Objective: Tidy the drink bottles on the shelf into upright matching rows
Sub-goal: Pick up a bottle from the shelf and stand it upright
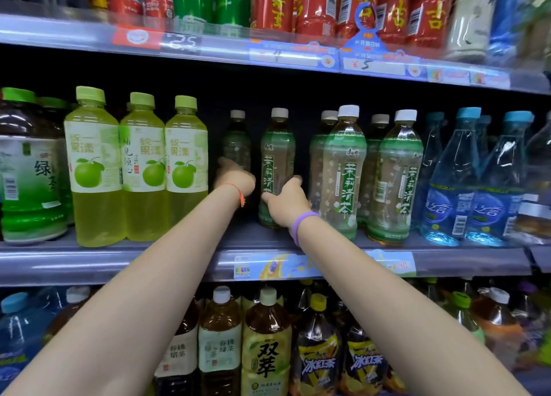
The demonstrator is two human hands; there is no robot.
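A jasmine tea bottle point(277, 145) with a green label and beige cap stands upright, set back on the middle shelf point(119, 261). My right hand point(287, 201) is closed around its lower part, thumb on the left side. Further back and to the left stands a second tea bottle point(237, 139) in shadow. My left hand point(237, 179) reaches in at its lower part; blur hides whether the fingers hold it. To the right, matching tea bottles point(343, 172) stand upright in two rows at the shelf front.
Yellow-green fruit drink bottles point(143, 163) stand left of the gap, blue water bottles point(450, 186) at the far right. The upper shelf point(89, 31) overhead carries cans close above the caps. Large tea bottles point(265, 351) fill the shelf below.
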